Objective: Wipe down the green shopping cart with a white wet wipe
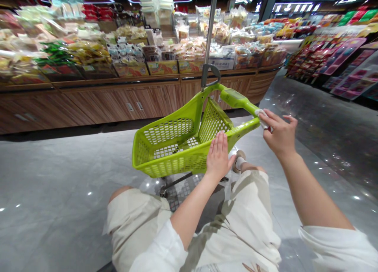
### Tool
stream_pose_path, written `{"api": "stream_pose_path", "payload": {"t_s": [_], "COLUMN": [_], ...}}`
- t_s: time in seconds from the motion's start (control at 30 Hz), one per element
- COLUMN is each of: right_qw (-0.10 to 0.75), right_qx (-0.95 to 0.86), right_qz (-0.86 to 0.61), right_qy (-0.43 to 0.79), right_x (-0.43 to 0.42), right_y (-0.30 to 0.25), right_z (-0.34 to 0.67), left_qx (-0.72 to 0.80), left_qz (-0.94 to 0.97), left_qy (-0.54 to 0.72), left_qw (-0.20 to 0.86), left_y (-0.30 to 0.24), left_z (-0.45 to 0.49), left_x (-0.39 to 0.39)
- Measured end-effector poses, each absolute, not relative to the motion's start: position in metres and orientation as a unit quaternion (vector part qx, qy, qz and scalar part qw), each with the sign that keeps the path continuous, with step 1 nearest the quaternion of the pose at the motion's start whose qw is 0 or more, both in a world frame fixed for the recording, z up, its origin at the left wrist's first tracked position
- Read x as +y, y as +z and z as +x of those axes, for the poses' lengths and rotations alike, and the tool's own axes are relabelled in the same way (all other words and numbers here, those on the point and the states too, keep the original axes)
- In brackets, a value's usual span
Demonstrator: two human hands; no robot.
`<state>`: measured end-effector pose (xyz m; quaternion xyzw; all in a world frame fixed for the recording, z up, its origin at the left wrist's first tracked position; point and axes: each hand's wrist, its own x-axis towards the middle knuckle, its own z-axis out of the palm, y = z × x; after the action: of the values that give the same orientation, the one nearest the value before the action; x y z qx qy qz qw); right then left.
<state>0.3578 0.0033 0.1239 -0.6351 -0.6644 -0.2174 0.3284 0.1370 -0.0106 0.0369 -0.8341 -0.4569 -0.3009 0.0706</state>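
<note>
A green plastic shopping cart (168, 160) stands in front of me, its basket to the left and its handle at the upper right. My left hand (218, 154) lies flat on the near side rim of the basket, fingers stretched and close together. At the handle's right corner, my right hand (279, 132) presses a white cloth or tissue (262, 116) against the green plastic with its fingers bent round it. Part of the white piece is hidden under those fingers. The basket appears to hold nothing. A grey metal pole (211, 32) rises from the cart's far side.
Behind the cart runs a wooden display counter (112, 100) loaded with packaged snacks (126, 53). Shelves with bright packages (321, 51) stand at the right. Shiny grey floor tiles (59, 177) spread around the cart. My knees are close to its near side.
</note>
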Motion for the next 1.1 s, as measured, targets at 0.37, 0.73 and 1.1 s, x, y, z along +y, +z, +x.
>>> {"api": "stream_pose_path", "payload": {"t_s": [0.37, 0.73, 1.1], "right_qw": [0.269, 0.281, 0.248], "right_qx": [-0.707, -0.673, -0.747], "right_qz": [-0.610, -0.631, -0.567], "right_qy": [-0.235, -0.264, -0.243], "right_x": [-0.006, 0.003, -0.009], "right_y": [0.107, 0.119, 0.106], "right_z": [0.314, 0.337, 0.306], "left_qx": [-0.453, -0.453, -0.453], "left_qz": [-0.833, -0.841, -0.841], "left_qy": [-0.311, -0.285, -0.289], "left_qw": [0.062, 0.081, 0.071], "left_y": [0.036, 0.038, 0.039], "left_z": [0.139, 0.136, 0.135], "left_x": [-0.011, -0.011, -0.011]}}
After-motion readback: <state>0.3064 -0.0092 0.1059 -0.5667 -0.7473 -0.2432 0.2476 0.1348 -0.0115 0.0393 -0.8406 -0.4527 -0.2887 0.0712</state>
